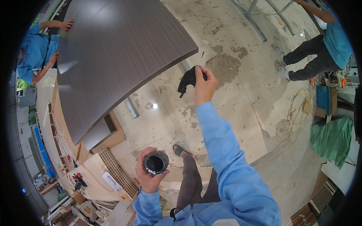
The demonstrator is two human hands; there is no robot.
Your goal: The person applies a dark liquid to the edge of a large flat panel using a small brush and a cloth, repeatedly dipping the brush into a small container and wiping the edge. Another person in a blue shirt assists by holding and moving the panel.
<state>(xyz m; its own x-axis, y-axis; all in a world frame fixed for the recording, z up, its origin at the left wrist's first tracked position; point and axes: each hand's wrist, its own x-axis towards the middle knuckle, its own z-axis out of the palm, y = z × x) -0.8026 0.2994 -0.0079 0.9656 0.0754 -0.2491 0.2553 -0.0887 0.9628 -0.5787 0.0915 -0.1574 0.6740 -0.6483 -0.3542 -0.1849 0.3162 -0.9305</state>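
Your left hand (148, 180) is curled round a black cup (162, 155), gripping it by the side; that leaves the mouth clear and facing up, which should keep the dark contents from spilling. Your right hand (205, 83) is closed in a pinch on a black rag (187, 80), held near its top so that the lower end hangs free, well apart from the cup and just beside the board's corner. It could be a glove; the folds are too dark to tell.

Around you, at far left, a co-worker (32, 54) has both hands at the far edge of the large grey-brown board (124, 49). The board fills your upper left and hides much of the floor (166, 120) under it. Below it, a pale tabletop (90, 170) carries pliers (79, 180) and a white tube (112, 181), with a carton (113, 135) just beyond. Toward the right, metal bars (256, 28) block part of the floor, a second co-worker (335, 47) stands near them, and a yellow cord (294, 116) lies loose beside a green sheet (333, 137).
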